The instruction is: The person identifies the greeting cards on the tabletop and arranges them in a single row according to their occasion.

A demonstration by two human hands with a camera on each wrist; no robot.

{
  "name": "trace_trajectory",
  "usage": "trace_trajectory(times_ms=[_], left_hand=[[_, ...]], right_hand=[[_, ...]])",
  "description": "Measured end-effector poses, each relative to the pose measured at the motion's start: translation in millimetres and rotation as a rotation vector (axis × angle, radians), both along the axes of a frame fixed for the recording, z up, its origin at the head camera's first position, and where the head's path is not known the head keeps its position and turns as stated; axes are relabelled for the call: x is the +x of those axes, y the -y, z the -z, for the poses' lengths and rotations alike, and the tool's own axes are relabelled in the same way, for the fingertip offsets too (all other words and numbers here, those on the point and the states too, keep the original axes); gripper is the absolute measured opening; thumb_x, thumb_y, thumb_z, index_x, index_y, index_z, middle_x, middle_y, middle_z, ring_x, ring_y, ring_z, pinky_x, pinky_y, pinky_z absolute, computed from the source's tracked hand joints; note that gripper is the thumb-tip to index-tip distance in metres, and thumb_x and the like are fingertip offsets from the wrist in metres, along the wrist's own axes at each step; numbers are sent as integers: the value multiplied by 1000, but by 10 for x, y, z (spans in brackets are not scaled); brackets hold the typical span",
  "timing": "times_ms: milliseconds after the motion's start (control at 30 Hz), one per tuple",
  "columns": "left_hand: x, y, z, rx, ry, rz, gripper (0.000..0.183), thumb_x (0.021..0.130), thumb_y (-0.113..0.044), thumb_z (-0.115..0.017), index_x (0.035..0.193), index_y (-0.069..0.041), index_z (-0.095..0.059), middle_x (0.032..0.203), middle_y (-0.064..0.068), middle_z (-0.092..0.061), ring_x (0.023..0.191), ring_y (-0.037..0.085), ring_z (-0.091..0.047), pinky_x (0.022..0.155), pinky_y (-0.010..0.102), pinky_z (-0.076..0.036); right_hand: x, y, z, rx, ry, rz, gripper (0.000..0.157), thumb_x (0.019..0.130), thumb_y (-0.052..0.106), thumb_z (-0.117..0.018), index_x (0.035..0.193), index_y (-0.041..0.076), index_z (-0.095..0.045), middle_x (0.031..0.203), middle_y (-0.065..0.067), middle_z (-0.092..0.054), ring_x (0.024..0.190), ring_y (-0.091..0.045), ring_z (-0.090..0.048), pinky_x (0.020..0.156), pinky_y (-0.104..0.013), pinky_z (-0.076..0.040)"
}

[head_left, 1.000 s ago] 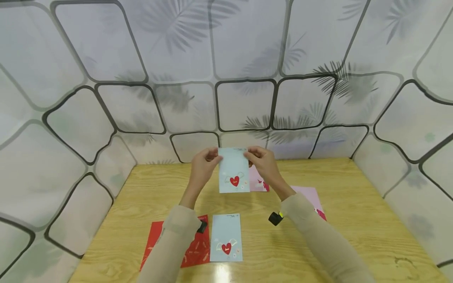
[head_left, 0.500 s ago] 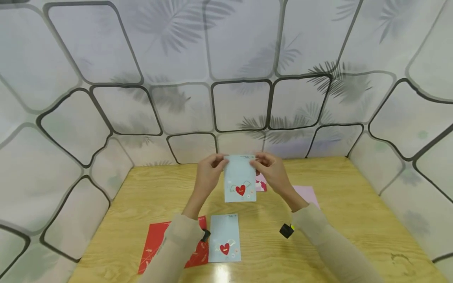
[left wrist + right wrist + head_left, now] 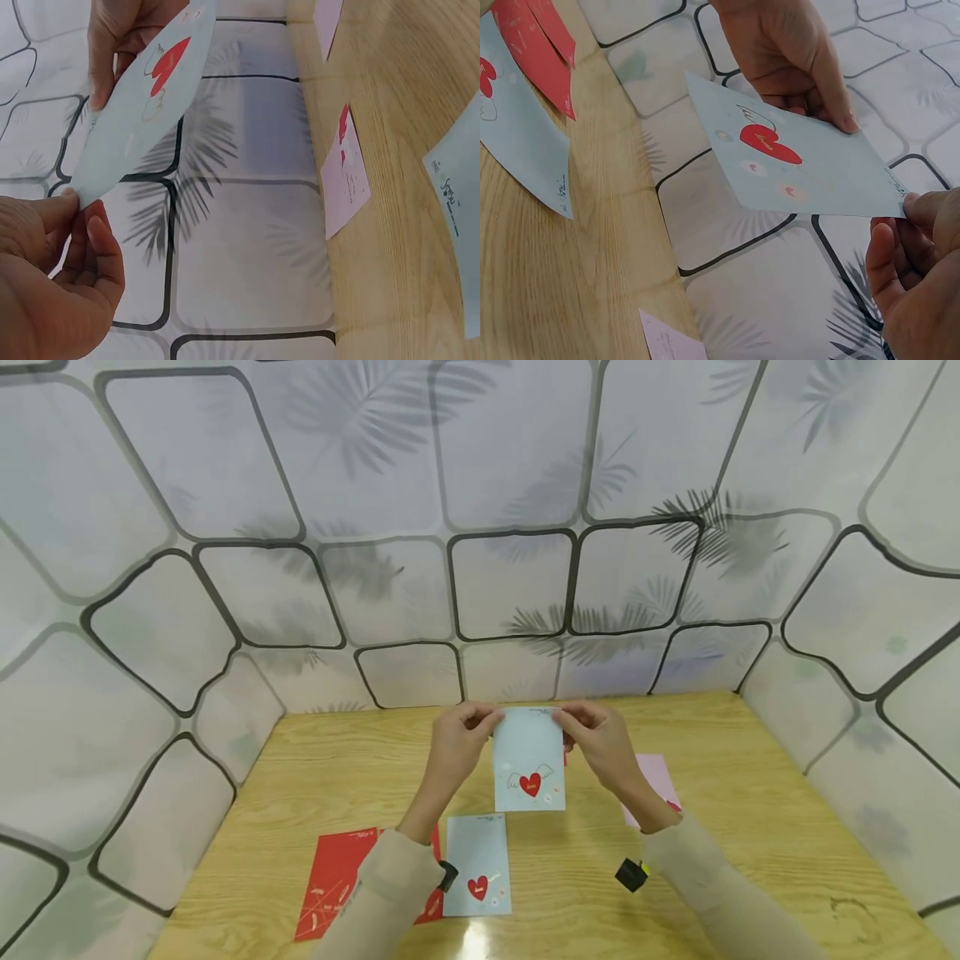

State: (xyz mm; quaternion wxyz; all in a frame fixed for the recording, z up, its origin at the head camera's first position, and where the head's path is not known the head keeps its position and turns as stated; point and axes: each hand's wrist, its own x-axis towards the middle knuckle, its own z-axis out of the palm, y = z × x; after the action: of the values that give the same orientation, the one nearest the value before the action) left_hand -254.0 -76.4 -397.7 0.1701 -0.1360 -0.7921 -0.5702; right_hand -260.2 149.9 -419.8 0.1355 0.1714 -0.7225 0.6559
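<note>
A light blue card (image 3: 528, 747) with a red winged heart is held up above the table by its two upper corners. My left hand (image 3: 457, 747) pinches the left corner between thumb and fingers, and my right hand (image 3: 602, 743) pinches the right one. The right wrist view shows the card's printed face (image 3: 810, 169), stretched between both hands. Below it, a matching light blue card (image 3: 477, 847) lies flat on the table, beside red cards (image 3: 333, 868) partly covered by my left sleeve.
A pink card (image 3: 654, 775) lies right of centre, partly behind my right wrist. Another pink card (image 3: 347, 180) lies near the back edge in the left wrist view, largely hidden behind the held card from above. A patterned curtain (image 3: 510, 577) encloses the wooden table (image 3: 750, 827).
Both hands have brought the held card lower in the head view, towards me and a little to the right. It now covers nearly all of the pink card behind it.
</note>
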Motion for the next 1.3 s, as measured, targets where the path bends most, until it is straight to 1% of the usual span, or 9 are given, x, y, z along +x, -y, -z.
trace_trajectory(times_ms=[133,333,500,700,800,933,1067,1167,1300], left_hand=[[64,-45,25,-6,24,22,8,93,-7,-78,96,-1,-79,89,8,-74,72,15,-60,62,20,-48],[113,-94,117,5,112,68,9,94,-10,-77,96,-2,-78,83,5,-72,71,21,-64,60,20,-50],[144,-131,209,-10,160,88,9,95,-11,-76,97,-2,-78,79,3,-70,72,30,-66,59,21,-51],[172,-179,307,-44,191,99,11,97,-13,-75,96,-3,-78,77,6,-69,68,17,-63,57,21,-48],[191,-201,361,-53,199,99,10,96,-12,-75,94,-3,-77,75,5,-68,67,18,-63,55,20,-46],[213,-218,456,-63,237,103,10,96,-11,-75,92,-2,-77,73,1,-66,66,19,-63,55,20,-46],[217,-225,547,-83,265,98,10,96,-10,-75,90,-2,-76,71,0,-65,63,11,-59,55,20,-46],[219,-225,594,-87,273,100,10,95,-9,-75,89,-2,-76,70,2,-65,62,8,-57,56,19,-48],[244,-229,626,-87,286,108,9,95,-8,-75,89,-1,-76,71,2,-65,63,9,-58,56,20,-50]], right_hand=[[58,-55,26,16,51,21,21,99,11,-71,105,-10,-72,71,-11,-64,60,-17,-56,57,-25,-51],[153,-125,112,16,114,25,23,100,13,-71,106,-9,-72,75,-12,-66,62,-16,-56,58,-25,-50],[242,-178,197,46,169,49,24,100,17,-72,106,-5,-73,77,-12,-66,64,-19,-57,61,-31,-54],[289,-220,300,59,188,70,23,99,18,-72,104,-4,-74,78,-13,-66,66,-22,-57,62,-31,-54],[321,-238,357,60,206,68,22,99,18,-72,103,-4,-74,77,-14,-64,64,-23,-56,60,-29,-52],[367,-251,453,70,243,64,23,99,18,-73,101,-5,-73,73,-13,-63,62,-24,-56,58,-29,-52],[408,-252,535,76,268,59,22,98,17,-74,100,-4,-73,72,-12,-63,62,-27,-57,59,-32,-54],[431,-244,574,83,274,62,21,98,16,-73,100,-4,-73,71,-11,-63,61,-25,-57,59,-34,-55],[461,-240,618,85,291,68,21,98,15,-73,101,-6,-73,71,-11,-63,60,-19,-56,57,-32,-54]])
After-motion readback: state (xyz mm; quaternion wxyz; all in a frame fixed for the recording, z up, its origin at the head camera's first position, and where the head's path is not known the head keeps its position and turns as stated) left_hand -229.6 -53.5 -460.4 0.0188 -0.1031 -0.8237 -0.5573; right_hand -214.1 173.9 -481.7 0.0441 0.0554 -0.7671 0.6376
